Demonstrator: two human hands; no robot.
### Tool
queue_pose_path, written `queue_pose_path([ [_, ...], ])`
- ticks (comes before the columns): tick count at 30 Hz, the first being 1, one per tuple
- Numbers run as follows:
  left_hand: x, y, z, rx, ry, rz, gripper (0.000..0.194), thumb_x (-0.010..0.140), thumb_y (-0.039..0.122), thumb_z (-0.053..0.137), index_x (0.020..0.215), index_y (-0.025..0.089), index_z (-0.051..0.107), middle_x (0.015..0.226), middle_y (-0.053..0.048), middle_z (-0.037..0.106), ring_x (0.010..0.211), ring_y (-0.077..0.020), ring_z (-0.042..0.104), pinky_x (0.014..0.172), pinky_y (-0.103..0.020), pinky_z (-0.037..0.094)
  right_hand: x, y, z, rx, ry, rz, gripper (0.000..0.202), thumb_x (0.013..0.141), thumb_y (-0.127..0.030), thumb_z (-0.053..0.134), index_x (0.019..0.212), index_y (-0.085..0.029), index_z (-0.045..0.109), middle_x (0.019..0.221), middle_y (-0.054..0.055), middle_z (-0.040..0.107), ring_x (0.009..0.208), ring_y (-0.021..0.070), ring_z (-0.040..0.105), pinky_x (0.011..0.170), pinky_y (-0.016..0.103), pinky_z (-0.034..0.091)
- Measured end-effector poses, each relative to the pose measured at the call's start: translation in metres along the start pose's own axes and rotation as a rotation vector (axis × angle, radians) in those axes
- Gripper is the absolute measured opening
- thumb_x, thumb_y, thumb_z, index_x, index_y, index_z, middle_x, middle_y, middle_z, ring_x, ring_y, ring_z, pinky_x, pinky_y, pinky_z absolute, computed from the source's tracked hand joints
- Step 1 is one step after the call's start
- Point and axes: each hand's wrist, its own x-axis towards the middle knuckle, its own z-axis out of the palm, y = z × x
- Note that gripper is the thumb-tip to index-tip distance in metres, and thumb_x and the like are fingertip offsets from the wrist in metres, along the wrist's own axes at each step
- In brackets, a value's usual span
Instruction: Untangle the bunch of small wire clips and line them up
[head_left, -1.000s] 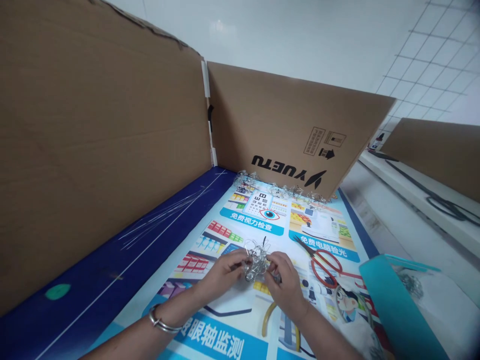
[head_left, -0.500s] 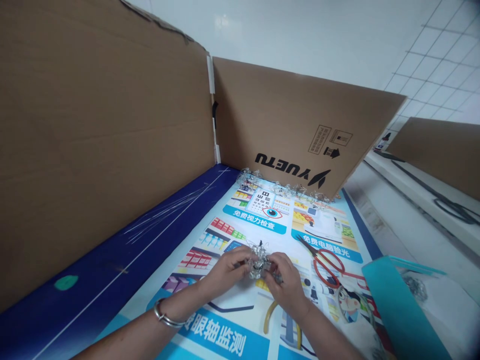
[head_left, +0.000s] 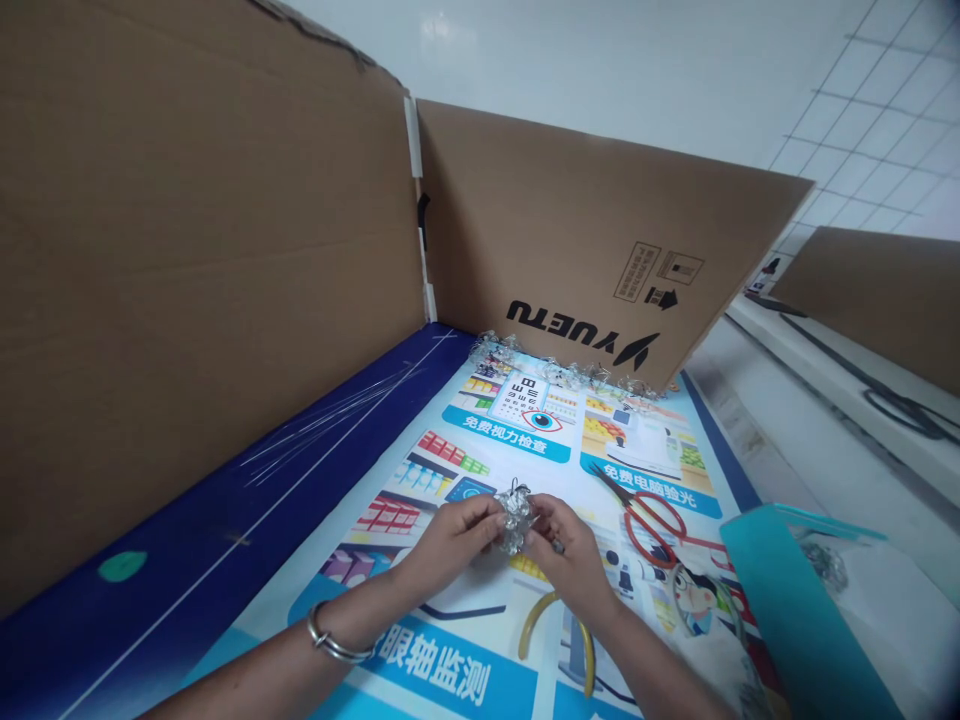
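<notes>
A small clear, shiny cluster (head_left: 515, 520), which looks like beads on wire with a dark loop on top, sits between my two hands above the printed sheet. My left hand (head_left: 457, 540), with a silver bangle on its wrist, pinches the cluster's left side. From the right, my right hand (head_left: 568, 553) grips its other side with bent fingers. Just below my right hand lie yellow-handled pliers (head_left: 536, 622), their jaws hidden beneath it. Red-handled scissors (head_left: 651, 522) rest partly open to the right.
Cardboard panels (head_left: 225, 250) stand at the left and back. Several similar clear clusters (head_left: 570, 375) line the back panel's foot. Thin clear strands (head_left: 322, 420) lie on the blue strip. At the right are a teal box (head_left: 802, 610) and a round clear dish (head_left: 694, 600).
The cluster has turned between my fingers, and its loop now shows on top. Both hands stay in nearly the same place. The view has shifted slightly.
</notes>
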Motion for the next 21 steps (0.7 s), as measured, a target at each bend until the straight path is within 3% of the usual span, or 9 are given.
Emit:
queue_pose_path([
  [3,-0.001,-0.002,0.002,-0.102,-0.014,-0.025,0.024,0.084,0.038,0.048,0.078,0.015,0.055,0.063,0.002,0.050,0.058,-0.0103,0.045,0.056,-0.022,0.034,0.001,-0.004,0.000,0.198,-0.050,0.119,0.026,0.079,-0.020,0.053,0.105,-0.020,0.051,0.084,0.002,0.058,0.072,0.0133,0.057,0.066,0.027,0.049],
  [7,-0.001,-0.010,0.006,-0.227,0.014,-0.018,0.027,0.080,0.035,0.055,0.101,0.019,0.047,0.066,0.004,0.048,0.058,-0.0097,0.045,0.055,-0.021,0.034,0.002,-0.005,0.001,0.354,-0.018,0.202,0.020,0.077,-0.024,0.055,0.096,-0.020,0.050,0.079,0.000,0.056,0.067,0.0118,0.056,0.062,0.025,0.048],
  [16,-0.001,-0.011,0.009,-0.266,-0.037,-0.021,0.028,0.077,0.027,0.059,0.099,0.018,0.044,0.074,0.002,0.053,0.063,-0.0097,0.048,0.059,-0.022,0.036,0.004,-0.008,-0.002,0.418,-0.022,0.236,0.017,0.074,-0.024,0.059,0.086,-0.020,0.048,0.069,-0.004,0.052,0.056,0.0087,0.050,0.052,0.021,0.042],
  [21,-0.002,-0.015,0.012,-0.077,0.038,-0.027,0.023,0.077,0.027,0.057,0.096,0.017,0.049,0.068,0.002,0.054,0.059,-0.0103,0.048,0.056,-0.022,0.036,0.004,-0.006,0.000,0.398,-0.009,0.228,0.014,0.071,-0.021,0.058,0.080,-0.019,0.048,0.063,-0.005,0.050,0.053,0.0086,0.049,0.051,0.020,0.041],
])
